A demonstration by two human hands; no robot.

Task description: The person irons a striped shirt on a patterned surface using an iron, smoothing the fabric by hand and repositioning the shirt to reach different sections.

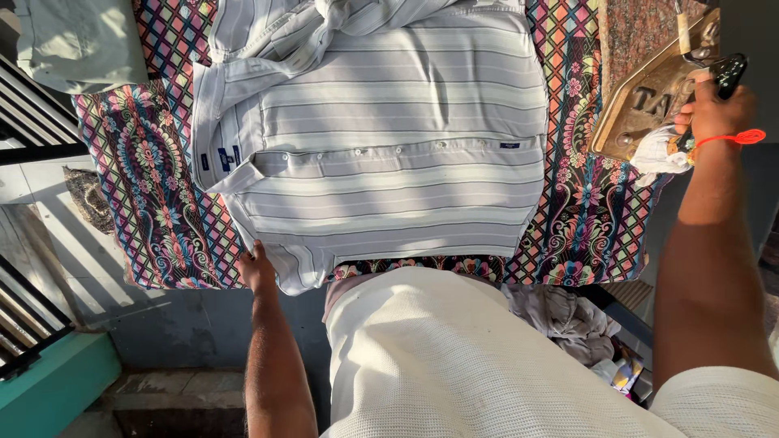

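A grey-and-white striped buttoned shirt (406, 138) lies flat on a table covered with a colourful patterned cloth (154, 186). My left hand (256, 269) rests on the near edge of the shirt by its shoulder, fingers pressing the fabric down. My right hand (714, 109), with a red thread around the wrist, grips the black handle of a heavy brass-coloured iron (649, 97). The iron stands tilted at the table's right side, off the shirt, with a white rag (657, 152) bunched under its handle.
A pale green garment (77, 40) lies at the far left corner. Crumpled clothes (568, 320) sit in a heap below the table's near right edge. Metal railing bars (32, 113) run along the left, with a teal ledge (49, 373) below them.
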